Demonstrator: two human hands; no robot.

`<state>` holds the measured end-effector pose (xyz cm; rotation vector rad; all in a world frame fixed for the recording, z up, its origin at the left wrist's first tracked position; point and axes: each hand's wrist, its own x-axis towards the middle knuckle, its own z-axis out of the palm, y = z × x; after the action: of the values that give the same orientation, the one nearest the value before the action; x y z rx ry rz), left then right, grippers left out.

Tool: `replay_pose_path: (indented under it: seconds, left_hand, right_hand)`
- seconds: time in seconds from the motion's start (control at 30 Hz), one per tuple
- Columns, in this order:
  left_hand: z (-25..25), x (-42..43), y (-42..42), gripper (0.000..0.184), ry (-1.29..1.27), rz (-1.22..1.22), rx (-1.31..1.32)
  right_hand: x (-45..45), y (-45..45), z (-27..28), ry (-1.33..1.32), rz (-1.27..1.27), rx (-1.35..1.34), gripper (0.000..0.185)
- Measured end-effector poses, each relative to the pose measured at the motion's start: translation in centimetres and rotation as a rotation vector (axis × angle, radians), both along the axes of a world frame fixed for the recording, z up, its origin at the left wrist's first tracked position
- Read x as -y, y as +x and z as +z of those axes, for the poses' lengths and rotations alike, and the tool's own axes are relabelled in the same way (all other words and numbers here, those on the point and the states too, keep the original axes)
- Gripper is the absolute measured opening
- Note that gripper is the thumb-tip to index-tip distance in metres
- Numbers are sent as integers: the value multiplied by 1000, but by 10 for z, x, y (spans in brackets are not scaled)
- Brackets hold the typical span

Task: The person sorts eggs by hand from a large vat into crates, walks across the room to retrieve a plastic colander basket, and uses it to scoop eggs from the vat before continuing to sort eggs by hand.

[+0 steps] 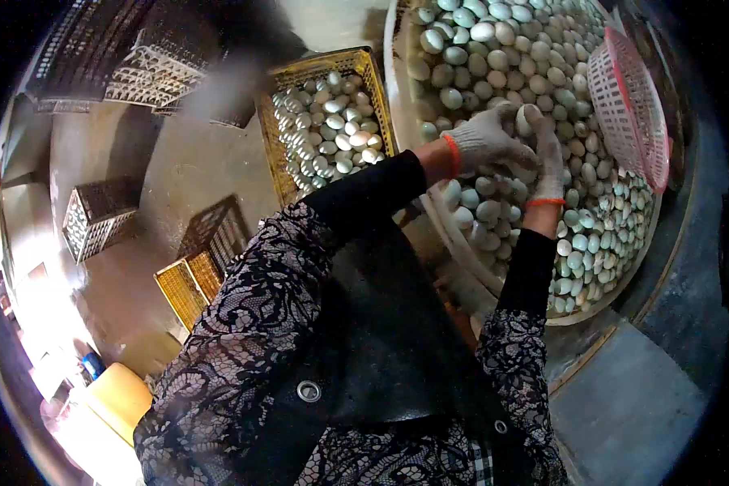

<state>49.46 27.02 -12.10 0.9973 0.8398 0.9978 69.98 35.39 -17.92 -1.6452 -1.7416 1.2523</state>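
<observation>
My left hand, in a whitish knit glove with an orange cuff band, reaches over a large round tub heaped with pale green and whitish eggs. Close beside it is my right hand, gloved the same way. Its fingers close on one egg, held upright between the two hands just above the heap. The left fingers are curled at this egg too; what lies in the left palm is partly hidden.
A pink-rimmed plastic basket leans inside the tub's right side. Left of the tub stands a yellow crate of eggs. Farther left are a smaller yellow crate, a dark crate and stacked crates.
</observation>
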Motion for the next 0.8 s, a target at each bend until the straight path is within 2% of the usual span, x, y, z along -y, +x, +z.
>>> replay_pose_path:
  seconds: [0.07,0.1,0.17,0.2,0.27,0.3,0.33,0.4,0.43,0.47,0.57,0.6,0.63,0.67,0.7,0.73,0.8]
  left_hand:
    - [-9,-5,-7,81,152,53,-41]
    - [2,1,-17,81,154,62,-40]
    - [22,10,-36,80,-46,17,185]
    - [12,1,-39,78,31,21,98]
    - [-8,-2,-29,75,34,90,-2]
    - [-8,-3,-31,71,10,154,-92]
    - [-10,-2,-34,67,-28,90,56]
    - [-42,-5,-17,65,-21,87,69]
    - [-55,-7,-15,63,-6,87,69]
    - [-50,-5,-16,58,-53,49,105]
    - [-43,-2,-13,55,-195,58,84]
    - [-55,-5,-6,56,-164,23,196]
    - [-42,1,-11,56,-168,32,197]
    - [-15,9,-20,57,-139,69,9]
    - [-1,15,-25,57,-114,104,-179]
    - [-28,4,-10,83,-54,17,65]
    - [-24,2,2,85,7,68,90]
  right_hand:
    - [-8,-16,6,-2,46,-272,56]
    - [-4,-32,18,-71,11,-319,56]
    - [3,-63,43,-205,-72,-412,58]
    - [-5,-60,26,-160,-40,-336,54]
    - [-27,-52,-3,-202,-23,-561,56]
    - [-17,-62,13,-197,-18,-555,56]
    - [2,-70,25,-220,-90,-424,56]
    - [13,-54,-15,-219,-136,-642,55]
    - [3,-37,-42,-236,-131,-640,55]
    - [-5,-17,-64,-149,-105,-525,54]
    - [47,-58,10,-164,-142,-491,52]
    - [73,-81,55,-293,-77,-630,52]
    - [74,-85,63,-361,-37,-698,52]
    - [76,-89,70,-432,2,-761,52]
    - [65,-77,61,-435,-108,-737,47]
    - [55,-66,53,-440,-220,-707,43]
    - [54,-73,66,-317,-330,-510,46]
